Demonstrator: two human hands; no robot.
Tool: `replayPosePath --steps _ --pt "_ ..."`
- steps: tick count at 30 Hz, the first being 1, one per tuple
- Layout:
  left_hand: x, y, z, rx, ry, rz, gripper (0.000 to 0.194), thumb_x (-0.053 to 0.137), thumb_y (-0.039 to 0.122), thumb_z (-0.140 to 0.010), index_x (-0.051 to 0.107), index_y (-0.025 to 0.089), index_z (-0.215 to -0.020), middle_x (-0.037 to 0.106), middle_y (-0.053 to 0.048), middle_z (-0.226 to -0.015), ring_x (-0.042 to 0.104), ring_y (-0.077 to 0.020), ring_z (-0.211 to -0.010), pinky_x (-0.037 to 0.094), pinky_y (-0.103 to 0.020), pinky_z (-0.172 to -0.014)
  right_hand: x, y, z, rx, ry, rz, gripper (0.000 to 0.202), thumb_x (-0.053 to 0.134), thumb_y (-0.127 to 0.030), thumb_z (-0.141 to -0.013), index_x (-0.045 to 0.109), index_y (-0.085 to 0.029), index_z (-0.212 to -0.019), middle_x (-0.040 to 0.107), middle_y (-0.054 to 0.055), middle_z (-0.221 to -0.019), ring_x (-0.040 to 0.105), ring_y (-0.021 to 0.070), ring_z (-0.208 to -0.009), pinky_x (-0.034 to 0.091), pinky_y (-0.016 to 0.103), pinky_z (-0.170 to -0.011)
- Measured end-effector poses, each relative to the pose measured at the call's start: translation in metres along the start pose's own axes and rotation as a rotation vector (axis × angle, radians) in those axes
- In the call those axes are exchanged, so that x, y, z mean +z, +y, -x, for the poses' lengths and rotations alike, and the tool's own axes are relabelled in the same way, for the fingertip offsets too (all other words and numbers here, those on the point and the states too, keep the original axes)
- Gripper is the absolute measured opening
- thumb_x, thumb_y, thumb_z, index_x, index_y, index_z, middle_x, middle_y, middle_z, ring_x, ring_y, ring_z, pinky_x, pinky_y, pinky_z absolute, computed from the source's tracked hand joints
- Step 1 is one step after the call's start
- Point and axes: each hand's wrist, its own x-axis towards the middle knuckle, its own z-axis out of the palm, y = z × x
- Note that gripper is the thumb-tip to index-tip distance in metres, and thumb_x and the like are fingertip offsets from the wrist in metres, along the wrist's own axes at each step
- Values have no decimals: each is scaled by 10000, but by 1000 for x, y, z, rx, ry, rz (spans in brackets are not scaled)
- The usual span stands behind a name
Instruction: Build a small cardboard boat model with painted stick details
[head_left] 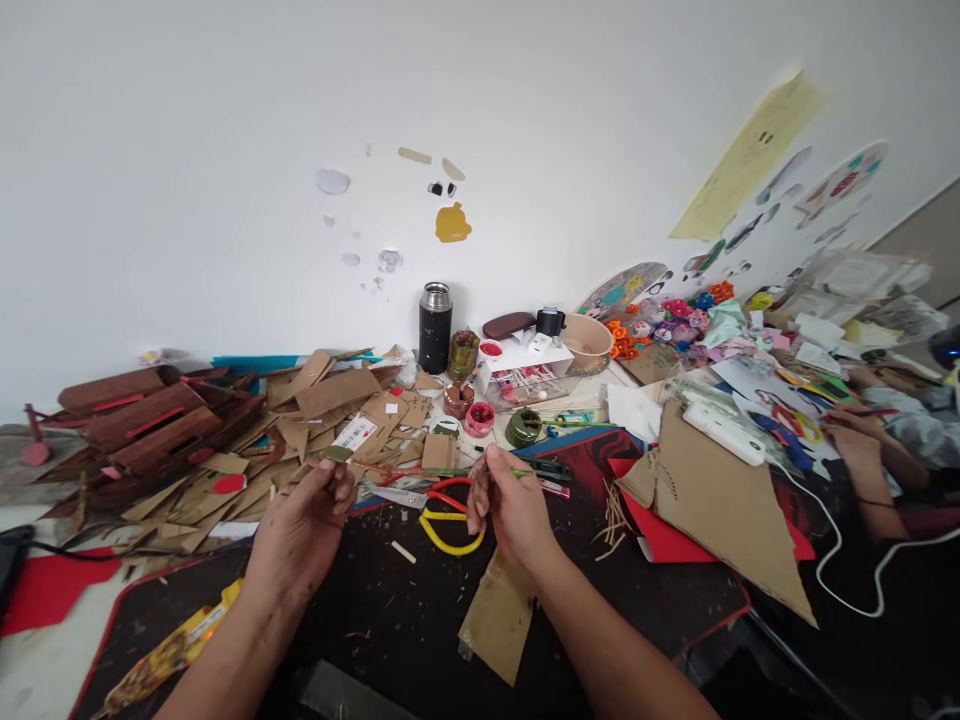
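Observation:
Between the thumb and fingers of my left hand (pixel 311 510) is a small olive-green painted piece of cardboard (pixel 337 454). My right hand (pixel 514 510) is closed in a pinch on a slim paintbrush (pixel 450 471), whose reddish and green shaft runs left towards the green piece. Whether the brush tip touches that piece I cannot tell. Yellow-and-red-handled scissors (pixel 450 545) lie on the dark mat by my right fingers. Beyond my hands stand open paint jars: green (pixel 523 428), red (pixel 480 419) and brown (pixel 459 400).
Cardboard scraps (pixel 337 395) and brown painted cardboard shapes (pixel 146 420) heap up at the left. A black flask (pixel 435 330) stands by the wall. To the right are a cardboard sheet (pixel 727 510), a white power strip (pixel 724 432) and another person's arm (pixel 870 480).

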Motion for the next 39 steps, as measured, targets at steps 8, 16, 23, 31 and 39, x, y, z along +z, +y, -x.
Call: replayPosePath --steps 8,16,23,31,39 --pt "0 -7 2 40 20 -28 439 1037 276 -520 665 157 -720 577 23 -694 489 -101 -629 414 -168 -449 14 8 -1 22 -15 -37 550 800 -695 -846 643 -178 -745 528 -67 -427 489 104 -283 338 181 -304" --pt "5 -8 6 -26 26 -21 401 1008 249 -530 655 145 -692 571 24 -684 481 -88 -588 409 -167 -419 8 7 -3 -22 39 -60 563 793 -703 -855 651 -177 -714 507 -61 -428 502 113 -300 364 189 -291" --pt "14 -5 14 -176 63 65 255 891 149 -631 642 142 -686 542 30 -683 464 -70 -529 391 -162 -366 11 3 -2 -50 49 -73 534 810 -656 -864 645 -175 -699 508 -60 -429 512 113 -306 357 188 -300" --pt "15 -7 20 -232 37 110 194 816 114 -744 627 154 -724 526 28 -712 463 -69 -527 394 -162 -372 16 10 1 -30 46 -61 558 796 -700 -851 644 -177 -732 497 -77 -437 466 94 -283 345 183 -298" --pt "14 -9 17 -192 49 80 227 836 125 -724 612 162 -709 509 37 -698 453 -69 -531 393 -156 -380 11 8 1 -50 61 -67 575 773 -710 -868 626 -181 -697 503 -63 -433 482 101 -298 365 189 -304"
